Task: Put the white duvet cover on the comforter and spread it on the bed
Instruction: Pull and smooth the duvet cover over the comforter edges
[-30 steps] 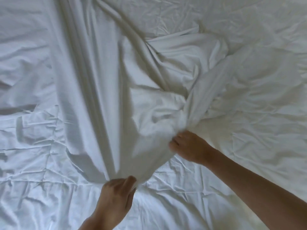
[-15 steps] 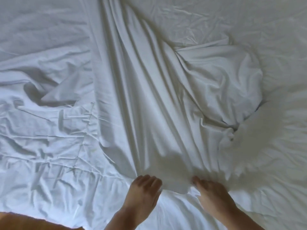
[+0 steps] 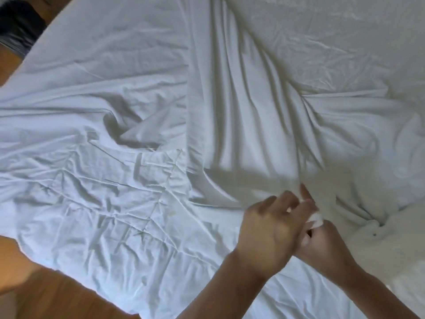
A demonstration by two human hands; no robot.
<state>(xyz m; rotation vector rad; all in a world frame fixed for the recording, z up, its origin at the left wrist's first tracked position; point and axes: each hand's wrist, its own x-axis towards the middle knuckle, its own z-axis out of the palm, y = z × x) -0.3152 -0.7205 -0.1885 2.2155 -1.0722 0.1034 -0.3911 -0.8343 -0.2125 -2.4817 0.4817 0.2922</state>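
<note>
Near the bed's lower right edge, both hands meet over bunched white fabric. Left hand [image 3: 271,226] has fingers spread apart, touching the duvet cover [image 3: 241,134]; whether it grips is unclear. Right hand [image 3: 326,245] is clamped on a small wad of the cover. Cover lies in long folds across the wrinkled comforter [image 3: 92,192] on the bed. Wooden floor [image 3: 57,298] shows lower left.

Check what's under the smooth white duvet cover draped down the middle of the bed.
The smooth white duvet cover lies over the wrinkled white quilted comforter, visible at its left edge. Whatever is beneath its centre is covered.
</note>
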